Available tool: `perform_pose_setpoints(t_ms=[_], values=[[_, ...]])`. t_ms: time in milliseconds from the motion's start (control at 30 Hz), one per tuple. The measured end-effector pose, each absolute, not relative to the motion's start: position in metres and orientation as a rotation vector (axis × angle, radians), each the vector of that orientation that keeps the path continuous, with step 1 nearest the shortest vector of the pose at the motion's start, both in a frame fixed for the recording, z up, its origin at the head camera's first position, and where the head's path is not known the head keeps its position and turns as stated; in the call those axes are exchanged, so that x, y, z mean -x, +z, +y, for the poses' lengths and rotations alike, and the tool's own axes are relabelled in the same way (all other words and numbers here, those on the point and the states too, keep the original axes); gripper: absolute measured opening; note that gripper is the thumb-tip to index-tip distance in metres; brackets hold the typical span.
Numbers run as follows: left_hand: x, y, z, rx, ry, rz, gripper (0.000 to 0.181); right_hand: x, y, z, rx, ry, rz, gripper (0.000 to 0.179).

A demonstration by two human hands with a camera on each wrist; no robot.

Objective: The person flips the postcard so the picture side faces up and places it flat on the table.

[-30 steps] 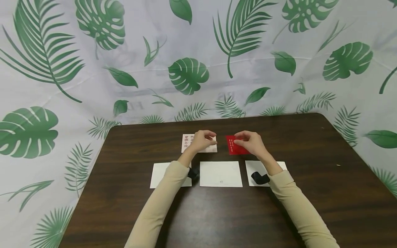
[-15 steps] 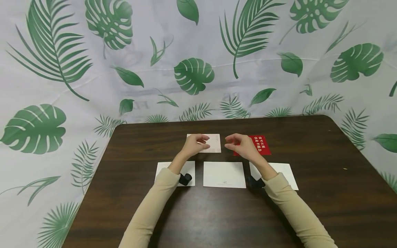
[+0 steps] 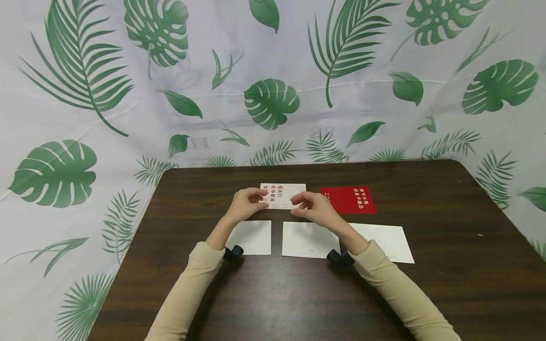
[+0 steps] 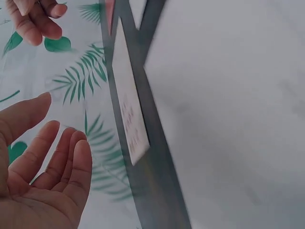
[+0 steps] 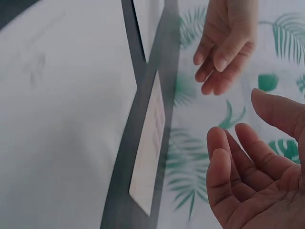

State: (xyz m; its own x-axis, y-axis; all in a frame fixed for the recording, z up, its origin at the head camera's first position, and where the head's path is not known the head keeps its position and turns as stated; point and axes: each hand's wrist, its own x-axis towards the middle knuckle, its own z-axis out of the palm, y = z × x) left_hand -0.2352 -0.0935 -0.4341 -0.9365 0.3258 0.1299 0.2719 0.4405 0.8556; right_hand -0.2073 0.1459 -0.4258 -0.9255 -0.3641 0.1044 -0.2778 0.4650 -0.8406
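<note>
In the head view a pale card with red writing [image 3: 285,195] lies at the back of the table, and a red card with white writing [image 3: 350,200] lies to its right. My left hand [image 3: 246,204] hovers at the pale card's left end, covering its corner. Near that card's right end is my right hand [image 3: 317,208], its wrist reaching above the middle white card [image 3: 309,241]. Both hands have loosely bent fingers and hold nothing. Each wrist view shows a gap between thumb and fingers on the left hand [image 4: 50,171] and the right hand [image 5: 257,176].
Two more white cards lie in the front row, the left white card [image 3: 253,238] and the right white card [image 3: 386,241], both partly hidden by my arms. The dark wooden table [image 3: 273,298] meets a leaf-printed cloth [image 3: 192,128] behind it.
Both hands have moved left: the left one from above the pale card to its left end, the right one off the red card. The head view has shifted slightly. The cards appear unmoved.
</note>
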Motion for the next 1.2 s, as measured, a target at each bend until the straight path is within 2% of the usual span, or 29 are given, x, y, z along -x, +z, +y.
perform_pose_setpoints(t_ms=[533, 1200], values=[[0.203, -0.449, -0.169, -0.34, 1.525, 2.66, 0.033, 0.2, -0.445, 0.103, 0.751, -1.362, 2.571, 0.036], [0.192, -0.462, -0.2, -0.282, 1.346, 2.714, 0.037, 0.206, -0.465, 0.074, 0.815, -1.042, 2.686, 0.046]])
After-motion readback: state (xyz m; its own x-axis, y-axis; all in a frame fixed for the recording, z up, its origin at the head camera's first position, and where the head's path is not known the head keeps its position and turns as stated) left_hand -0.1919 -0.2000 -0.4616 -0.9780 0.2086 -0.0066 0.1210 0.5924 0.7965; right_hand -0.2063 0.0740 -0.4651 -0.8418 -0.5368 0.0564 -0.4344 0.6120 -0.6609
